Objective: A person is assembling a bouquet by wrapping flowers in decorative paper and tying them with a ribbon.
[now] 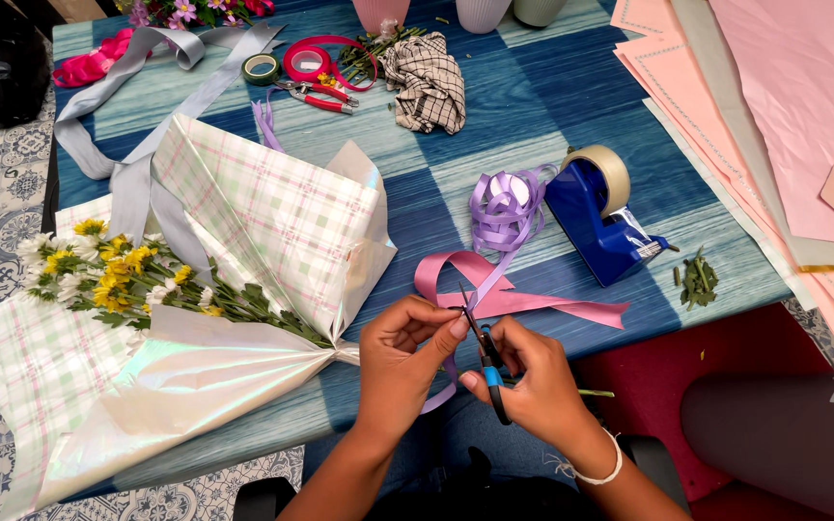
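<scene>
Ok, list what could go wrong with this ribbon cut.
1. The scissors in the right hand sit close to the left hand fingertips pinching the lilac ribbon; a nick seems possible.
2. The pink ribbon lies just behind the blades and might get snipped too.

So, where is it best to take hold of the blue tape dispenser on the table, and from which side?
Probably by the blue tape dispenser's blue body, low behind the tape roll, coming from above with fingers on its two long sides. The body looks heavy and flat-sided there. Its front end, pointing toward the table edge, carries the cutter and loose tape, so avoid that end. The purple ribbon lies close on its left.
</scene>
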